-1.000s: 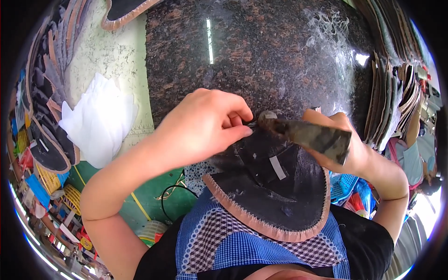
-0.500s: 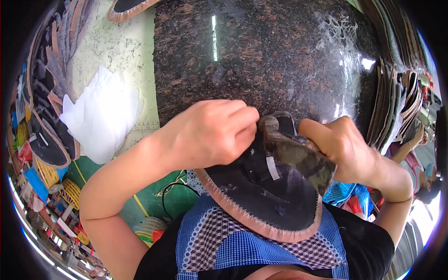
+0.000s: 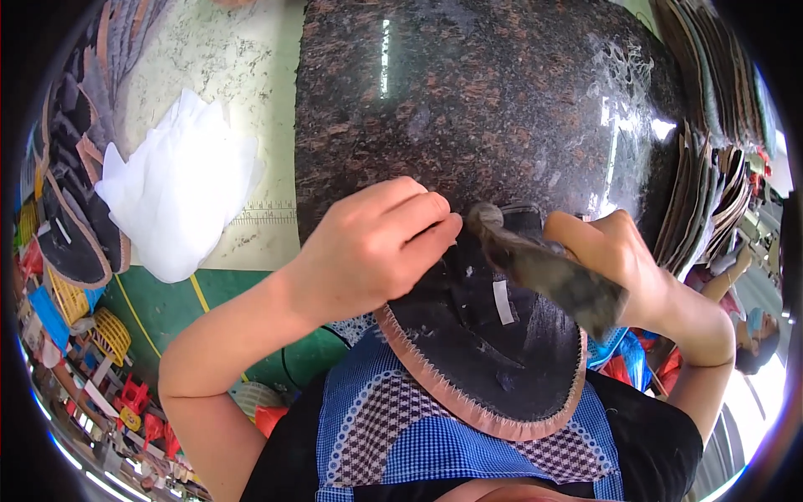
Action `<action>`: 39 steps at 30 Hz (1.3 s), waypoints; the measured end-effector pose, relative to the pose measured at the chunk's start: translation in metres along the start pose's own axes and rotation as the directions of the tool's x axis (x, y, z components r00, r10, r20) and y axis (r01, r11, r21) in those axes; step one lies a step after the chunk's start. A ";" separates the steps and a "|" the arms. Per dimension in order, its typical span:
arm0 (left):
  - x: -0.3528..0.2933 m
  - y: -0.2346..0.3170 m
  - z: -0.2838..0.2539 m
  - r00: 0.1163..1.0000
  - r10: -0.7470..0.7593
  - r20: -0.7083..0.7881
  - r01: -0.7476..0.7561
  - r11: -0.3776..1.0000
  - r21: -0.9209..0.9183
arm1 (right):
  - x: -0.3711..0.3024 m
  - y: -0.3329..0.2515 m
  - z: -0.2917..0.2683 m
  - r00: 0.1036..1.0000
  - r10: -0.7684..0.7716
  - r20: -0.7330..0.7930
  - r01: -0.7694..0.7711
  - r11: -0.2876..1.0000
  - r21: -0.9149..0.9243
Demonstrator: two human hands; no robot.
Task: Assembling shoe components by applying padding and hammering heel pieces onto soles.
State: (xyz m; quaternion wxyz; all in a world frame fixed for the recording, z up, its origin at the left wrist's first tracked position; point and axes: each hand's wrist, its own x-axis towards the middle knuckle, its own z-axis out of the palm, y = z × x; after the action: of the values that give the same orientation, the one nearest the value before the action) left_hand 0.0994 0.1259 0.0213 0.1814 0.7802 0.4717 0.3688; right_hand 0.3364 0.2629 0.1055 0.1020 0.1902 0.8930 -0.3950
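Observation:
A black shoe upper [image 3: 468, 351] with a stitched salmon-pink edge lies between my arms, its rounded end toward my blue checked apron. A small white label sits on its dark surface. My left hand [image 3: 376, 243] is closed, with thumb and fingers pinching the upper's far left part; the fingertips are partly hidden. My right hand [image 3: 615, 259] is wrapped round a hammer, whose worn metal head [image 3: 544, 276] lies slantwise over the upper. The head's round end points toward my left fingertips, its broad end to the lower right. The hammer's handle is mostly hidden by the hand.
A dark speckled stone slab [image 3: 477, 100] fills the far middle. White sheets [image 3: 180, 192] lie left of it on a pale board with ruler marks [image 3: 266, 212]. Piles of uppers stand at the left [image 3: 75, 226] and right [image 3: 719, 184]. Another person's arm [image 3: 736, 266] shows at far right.
The hammer head has shifted a little right and toward me, with its broad end lower. My left hand keeps its pinch on the upper. The slab and white sheets sit slightly differently in view.

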 end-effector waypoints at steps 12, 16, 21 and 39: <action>-0.016 0.027 0.023 0.920 -0.288 -0.266 0.309 0.950 0.039 | 0.009 0.002 0.001 0.997 0.002 -0.081 0.002 0.998 0.059; -0.018 0.034 0.030 0.905 -0.304 -0.296 0.336 0.940 0.060 | 0.007 0.009 0.006 0.996 -0.011 -0.089 0.008 1.000 -0.028; -0.021 0.029 0.026 0.893 -0.302 -0.333 0.350 0.932 0.095 | 0.006 0.005 0.011 0.998 -0.048 -0.037 0.047 0.999 -0.021; -0.029 0.042 0.041 0.860 -0.324 -0.395 0.409 0.900 0.151 | 0.001 0.009 0.018 0.998 -0.064 -0.025 0.064 0.998 -0.012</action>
State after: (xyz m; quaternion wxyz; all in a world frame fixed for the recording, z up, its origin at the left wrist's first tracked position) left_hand 0.1470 0.0827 0.0085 0.0676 0.6100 0.6768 0.4066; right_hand 0.3401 0.2551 0.0868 0.0789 0.1661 0.9021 -0.3904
